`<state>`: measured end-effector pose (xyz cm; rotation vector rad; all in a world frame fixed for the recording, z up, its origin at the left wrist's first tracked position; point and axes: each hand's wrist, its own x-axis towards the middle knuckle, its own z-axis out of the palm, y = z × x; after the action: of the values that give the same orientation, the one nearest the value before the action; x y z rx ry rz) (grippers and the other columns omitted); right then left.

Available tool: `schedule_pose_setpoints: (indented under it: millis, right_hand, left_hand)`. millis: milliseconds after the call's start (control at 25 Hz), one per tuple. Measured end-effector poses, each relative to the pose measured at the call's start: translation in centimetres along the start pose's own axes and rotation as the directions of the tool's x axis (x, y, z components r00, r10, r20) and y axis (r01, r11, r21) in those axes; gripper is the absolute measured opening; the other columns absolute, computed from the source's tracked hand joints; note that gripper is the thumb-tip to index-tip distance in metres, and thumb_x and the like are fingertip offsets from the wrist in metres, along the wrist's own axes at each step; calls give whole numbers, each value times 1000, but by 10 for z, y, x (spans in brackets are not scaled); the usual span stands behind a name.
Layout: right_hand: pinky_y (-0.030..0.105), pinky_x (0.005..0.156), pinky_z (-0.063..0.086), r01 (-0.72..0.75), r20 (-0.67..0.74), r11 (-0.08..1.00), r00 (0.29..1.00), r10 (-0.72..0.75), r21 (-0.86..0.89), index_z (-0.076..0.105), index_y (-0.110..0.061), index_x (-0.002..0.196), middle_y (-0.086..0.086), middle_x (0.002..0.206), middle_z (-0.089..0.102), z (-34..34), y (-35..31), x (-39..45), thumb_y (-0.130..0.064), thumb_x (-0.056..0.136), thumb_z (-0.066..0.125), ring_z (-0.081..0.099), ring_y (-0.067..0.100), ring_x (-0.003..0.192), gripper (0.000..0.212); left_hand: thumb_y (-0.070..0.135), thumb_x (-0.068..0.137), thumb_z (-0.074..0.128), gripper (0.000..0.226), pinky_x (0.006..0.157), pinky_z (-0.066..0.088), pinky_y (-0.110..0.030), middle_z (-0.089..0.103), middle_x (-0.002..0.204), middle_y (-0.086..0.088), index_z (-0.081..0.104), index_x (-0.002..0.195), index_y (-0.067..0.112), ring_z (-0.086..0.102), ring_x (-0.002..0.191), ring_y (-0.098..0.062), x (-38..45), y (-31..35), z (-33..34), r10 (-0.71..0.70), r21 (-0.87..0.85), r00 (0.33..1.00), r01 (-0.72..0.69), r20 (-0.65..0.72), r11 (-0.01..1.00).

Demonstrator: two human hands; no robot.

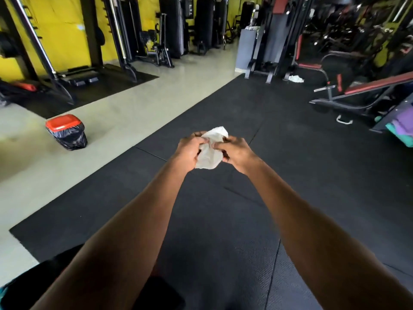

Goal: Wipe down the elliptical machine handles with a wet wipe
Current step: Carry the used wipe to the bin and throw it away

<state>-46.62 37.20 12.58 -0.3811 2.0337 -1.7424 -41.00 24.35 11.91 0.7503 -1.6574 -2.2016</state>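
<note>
A crumpled white wet wipe (210, 153) is held out in front of me at arm's length, over the black rubber floor mat (290, 175). My left hand (188, 151) grips its left side with curled fingers. My right hand (237, 152) pinches its right side. Both forearms stretch forward from the bottom of the view. No elliptical machine handles can be made out in this view.
A red-lidded bin lined with a black bag (66, 132) stands on the pale floor at the left. Weight racks and cable machines (120, 41) line the yellow back wall. A red-padded bench (366, 90) stands at the right, and a white cloth (296, 78) lies by a machine base.
</note>
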Motion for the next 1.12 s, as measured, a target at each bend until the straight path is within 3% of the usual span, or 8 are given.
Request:
schedule_pose_setpoints:
  millis: [80,160,320,440,640,800,960,1120]
  right_hand:
    - [29,72,58,-7,0,1000,1000,7,10,68,-4,103,9,95,70,-8,-9,45,-7,83,70,67,16,78,20]
    - [23,63,56,3,-35,999,999,-1,51,67,-6,105,7,95,70,-9,-25,108,-9,86,68,68,16,77,20]
    - [24,63,53,-37,139,999,990,33,28,63,-13,99,-1,83,66,32,-36,205,-9,89,63,64,15,77,11]
    - [26,71,52,-53,426,999,904,44,9,61,-17,100,-1,89,66,85,-41,280,0,89,55,63,13,79,21]
    - [21,55,42,-47,544,997,839,5,63,63,-15,80,-4,68,65,194,-78,420,13,83,40,57,10,62,37]
    - [18,51,40,-29,602,997,798,-19,70,61,-18,54,-5,60,61,285,-121,514,11,81,37,53,12,55,46]
    - [23,55,41,-53,631,996,776,-2,68,59,-15,66,1,65,61,369,-151,616,-10,87,44,54,17,64,27]
    - [26,59,42,97,701,995,711,-47,-32,62,-14,75,4,73,62,469,-154,744,-26,86,64,58,20,71,16]
  left_hand:
    - [39,71,76,45,88,56,-42,69,114,-17,69,108,15,68,93,-30,37,5,9,-36,-1,999,36,11,999]
    - [56,74,73,60,91,54,-43,70,114,-12,65,117,15,68,98,-27,80,14,16,-122,14,992,121,16,993]
    - [26,87,70,41,73,56,-33,68,109,-11,63,121,4,67,89,-25,163,31,-17,-97,-45,982,91,-163,995]
    - [16,91,62,23,94,53,-41,66,115,-12,63,113,9,64,101,-29,229,50,-66,-60,-112,961,30,-271,993]
    - [9,88,47,21,52,42,-21,61,68,-4,62,75,16,57,59,-21,351,91,-156,1,-311,893,-158,-451,937]
    - [3,83,42,25,57,40,-24,60,72,-3,57,67,15,54,65,-19,436,151,-232,1,-330,802,-247,-597,911]
    - [24,92,47,29,55,43,-24,61,58,0,58,67,13,55,55,-16,515,197,-300,-11,-316,820,-209,-573,925]
    - [-8,86,56,22,49,49,-22,61,66,-6,61,83,12,55,61,-19,634,216,-385,114,-101,726,-245,-678,964]
